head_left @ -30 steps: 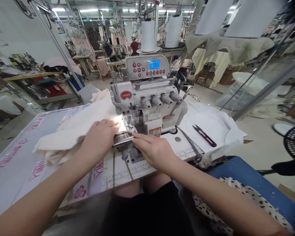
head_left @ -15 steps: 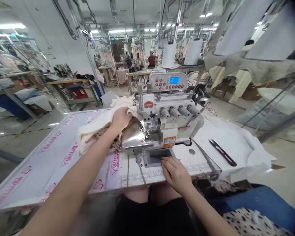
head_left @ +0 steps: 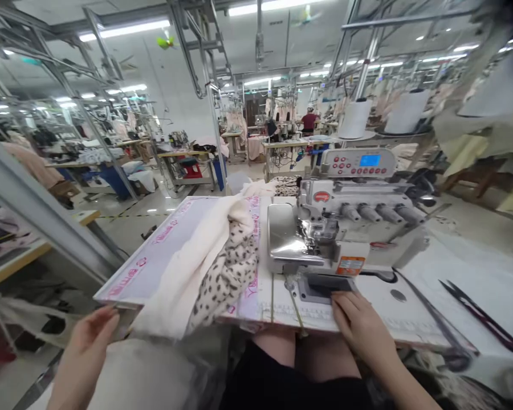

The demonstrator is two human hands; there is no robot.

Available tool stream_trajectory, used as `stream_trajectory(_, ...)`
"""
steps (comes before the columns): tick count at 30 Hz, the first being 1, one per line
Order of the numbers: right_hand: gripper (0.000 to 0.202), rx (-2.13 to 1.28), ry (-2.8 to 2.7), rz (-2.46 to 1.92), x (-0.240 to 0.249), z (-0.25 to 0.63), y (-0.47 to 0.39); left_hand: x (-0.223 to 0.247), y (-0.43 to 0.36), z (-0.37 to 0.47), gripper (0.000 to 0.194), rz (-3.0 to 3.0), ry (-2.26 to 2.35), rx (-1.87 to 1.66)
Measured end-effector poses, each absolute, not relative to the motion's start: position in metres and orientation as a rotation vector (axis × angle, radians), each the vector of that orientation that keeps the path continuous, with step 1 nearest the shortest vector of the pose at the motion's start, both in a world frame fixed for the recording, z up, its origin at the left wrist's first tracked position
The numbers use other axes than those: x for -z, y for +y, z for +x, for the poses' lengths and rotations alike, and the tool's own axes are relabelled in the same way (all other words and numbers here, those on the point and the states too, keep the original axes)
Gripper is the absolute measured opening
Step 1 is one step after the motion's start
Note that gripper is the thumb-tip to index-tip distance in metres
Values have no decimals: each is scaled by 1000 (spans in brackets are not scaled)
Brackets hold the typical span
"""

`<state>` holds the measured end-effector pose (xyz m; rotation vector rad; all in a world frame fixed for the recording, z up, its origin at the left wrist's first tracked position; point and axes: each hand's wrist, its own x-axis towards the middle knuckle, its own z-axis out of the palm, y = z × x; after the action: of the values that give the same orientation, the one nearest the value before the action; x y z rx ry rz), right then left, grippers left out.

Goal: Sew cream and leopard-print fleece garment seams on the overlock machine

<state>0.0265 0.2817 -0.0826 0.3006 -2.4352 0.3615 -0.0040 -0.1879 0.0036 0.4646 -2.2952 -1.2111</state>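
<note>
My left hand [head_left: 88, 347] hangs just off the table's left front corner, fingers loosely stretched out, with nothing visible in it. To its right, a cream fleece piece with a black-spotted side [head_left: 228, 273] drapes across the table and over the front edge, apart from the hand. My right hand [head_left: 365, 327] lies on the tabletop, fingers lightly bent and empty, their tips at the dark recessed plate [head_left: 325, 288] below the overlock sewing machine [head_left: 359, 196]. No cloth shows under the machine's presser foot.
Thread snips [head_left: 483, 316] lie on white cloth at the right. White thread cones [head_left: 354, 118] stand behind the machine. A pale heap of material [head_left: 149, 376] sits below the table's left front. A metal post [head_left: 47, 199] slants at the left, and a person [head_left: 309, 121] sits far back.
My left hand has let go of the cloth beside the machine and moved left and toward me. The cloth now hangs over the front edge. The view has turned left; my right hand stays put.
</note>
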Motion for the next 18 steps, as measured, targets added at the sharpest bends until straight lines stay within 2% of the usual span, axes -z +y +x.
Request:
stream_trajectory(4, 12, -358, -2436, 300, 84, 26, 281, -29, -162, -44, 52, 158, -2316, 1228)
stream_trajectory(7, 12, -365, -2442, 250, 85, 26, 278, -55, -109, -95, 62, -347, -2349, 1197)
stream_trajectory(10, 14, -387, -2441, 219, 85, 27, 274, -69, -57, -141, 76, -532, -2409, 1306)
stream_trajectory(14, 18, -489, -2441, 180, 80, 35, 270, -73, -37, -160, 55, -544, -2616, 1669)
stream_trajectory(18, 20, -710, -2478, 183, 44, 46, 247, -83, -69, -113, 57, -656, -2646, 2142)
